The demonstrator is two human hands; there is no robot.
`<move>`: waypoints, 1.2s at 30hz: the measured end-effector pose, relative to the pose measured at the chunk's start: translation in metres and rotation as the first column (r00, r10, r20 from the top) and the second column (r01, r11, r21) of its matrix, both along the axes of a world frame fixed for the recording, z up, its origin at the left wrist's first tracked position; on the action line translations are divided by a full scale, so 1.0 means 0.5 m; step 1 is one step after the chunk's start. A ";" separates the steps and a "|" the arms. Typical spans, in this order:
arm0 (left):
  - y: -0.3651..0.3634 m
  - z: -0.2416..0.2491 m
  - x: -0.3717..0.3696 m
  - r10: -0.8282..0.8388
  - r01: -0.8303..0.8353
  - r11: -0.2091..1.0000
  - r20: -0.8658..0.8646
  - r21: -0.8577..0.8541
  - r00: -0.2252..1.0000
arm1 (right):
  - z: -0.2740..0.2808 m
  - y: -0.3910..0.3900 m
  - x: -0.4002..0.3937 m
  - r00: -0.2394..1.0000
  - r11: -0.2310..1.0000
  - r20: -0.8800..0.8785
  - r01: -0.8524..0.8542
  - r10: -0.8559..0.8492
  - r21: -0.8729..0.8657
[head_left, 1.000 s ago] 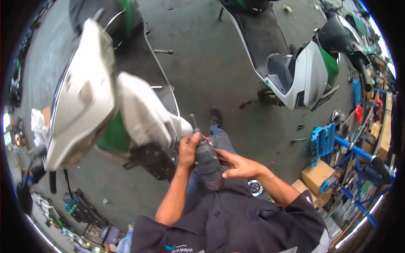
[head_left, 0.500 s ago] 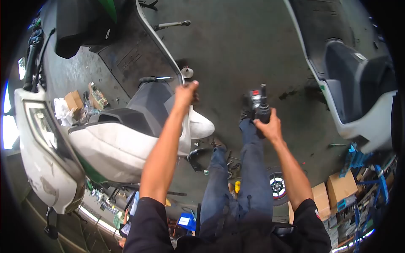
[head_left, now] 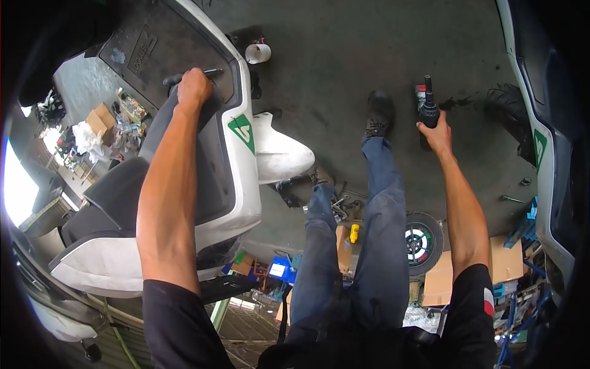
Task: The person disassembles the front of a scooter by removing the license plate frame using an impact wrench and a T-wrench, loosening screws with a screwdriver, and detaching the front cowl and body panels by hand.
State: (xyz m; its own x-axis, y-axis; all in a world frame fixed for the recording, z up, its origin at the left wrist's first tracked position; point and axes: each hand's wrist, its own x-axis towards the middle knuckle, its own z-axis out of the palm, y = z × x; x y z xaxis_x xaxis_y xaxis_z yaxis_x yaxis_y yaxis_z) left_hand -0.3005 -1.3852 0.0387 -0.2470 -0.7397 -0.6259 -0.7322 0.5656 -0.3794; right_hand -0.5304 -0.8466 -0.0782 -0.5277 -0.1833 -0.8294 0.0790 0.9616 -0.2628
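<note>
My left hand [head_left: 195,87] is closed over a screwdriver [head_left: 172,80] lying at the front of the scooter's dark seat, beside the footboard. Its dark handle shows left of my fist and its shaft sticks out to the right; my fingers hide the middle. The white and grey scooter [head_left: 244,184] carries a green badge on its side panel. Out to the right, over the floor, my right hand [head_left: 437,132] is wrapped round a black cordless power driver [head_left: 429,112]. A long socket points away from me at its tip, and a red patch shows beside it.
A second scooter [head_left: 522,67] stands at the right edge. On the floor are a white cup-shaped container [head_left: 258,53], a wheel [head_left: 420,243], loose tools [head_left: 340,206] and a yellow item [head_left: 354,232]. Cardboard boxes [head_left: 439,280] stand behind me at the right.
My left hand has moved from above the scooter's edge onto the screwdriver and closed. My right hand has carried the power driver farther right and forward. My view has shifted closer to the scooter.
</note>
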 end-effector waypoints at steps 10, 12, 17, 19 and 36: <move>0.032 -0.027 -0.045 0.158 -0.161 0.986 0.066 0.035 0.985 | -0.006 0.021 0.015 0.981 0.989 -0.124 -0.148 0.150 0.026; 0.046 0.001 -0.060 0.208 -0.208 0.976 0.013 0.062 0.978 | -0.020 0.041 0.014 0.954 0.981 -0.230 -0.194 0.191 0.011; 0.074 -0.010 -0.044 0.368 -0.348 0.930 -0.261 0.120 0.892 | -0.013 0.067 -0.023 0.965 0.971 -0.107 -0.234 0.239 0.050; 0.077 -0.009 -0.049 0.447 -0.424 0.895 -0.313 0.142 0.838 | 0.000 0.060 -0.030 0.954 0.960 -0.108 -0.275 0.279 0.051; 0.144 0.324 -0.204 0.298 -0.567 0.439 -0.709 0.696 -0.639 | 0.405 -0.152 0.010 0.943 0.877 -0.279 -0.285 0.184 -0.387</move>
